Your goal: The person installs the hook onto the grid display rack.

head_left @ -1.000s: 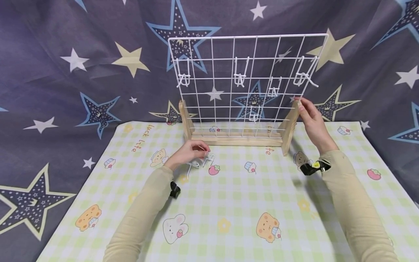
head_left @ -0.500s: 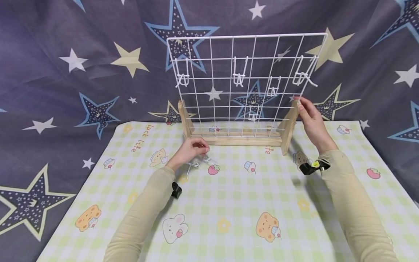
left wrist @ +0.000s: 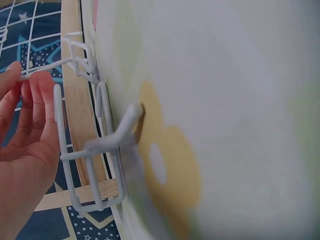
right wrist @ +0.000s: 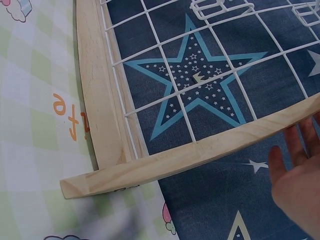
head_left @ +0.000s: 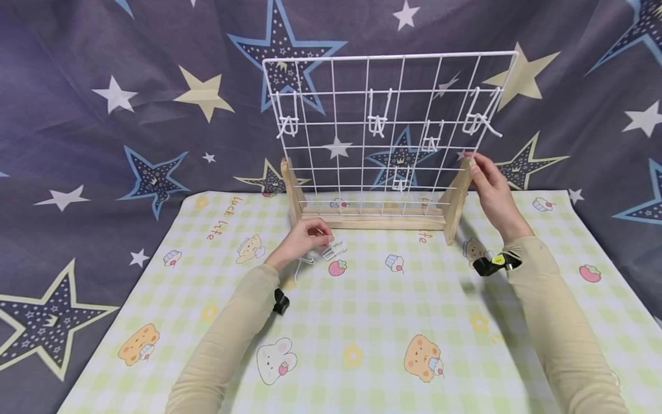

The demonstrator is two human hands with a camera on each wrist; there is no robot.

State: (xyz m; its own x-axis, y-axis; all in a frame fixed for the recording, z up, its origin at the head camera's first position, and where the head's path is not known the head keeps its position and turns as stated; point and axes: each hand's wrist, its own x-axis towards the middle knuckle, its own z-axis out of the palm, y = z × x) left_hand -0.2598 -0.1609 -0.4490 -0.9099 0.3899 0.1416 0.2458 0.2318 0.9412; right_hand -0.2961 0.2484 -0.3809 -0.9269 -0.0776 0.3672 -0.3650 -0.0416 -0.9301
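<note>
My left hand (head_left: 302, 240) pinches a small white wire hook (head_left: 335, 249) by its prong, low over the cloth in front of the stand. In the left wrist view the thumb and fingertips meet at that prong's end. Beneath the hand, partly hidden, lies a larger white wire hook (left wrist: 106, 144). A white wire grid (head_left: 391, 56) stands upright in a wooden stand (head_left: 372, 222) and carries several white hooks. My right hand (head_left: 493, 195) grips the top of the stand's right side piece (right wrist: 200, 150), thumb in front and fingers behind it.
A green checked tablecloth (head_left: 362, 310) with printed bears, flowers and strawberries covers the table. Behind the grid hangs a dark curtain (head_left: 155, 115) with stars, close to the stand's back.
The small hook has turned in my left fingers, from prongs pointing down to lying more sideways toward the right. The right hand and the stand stay in place.
</note>
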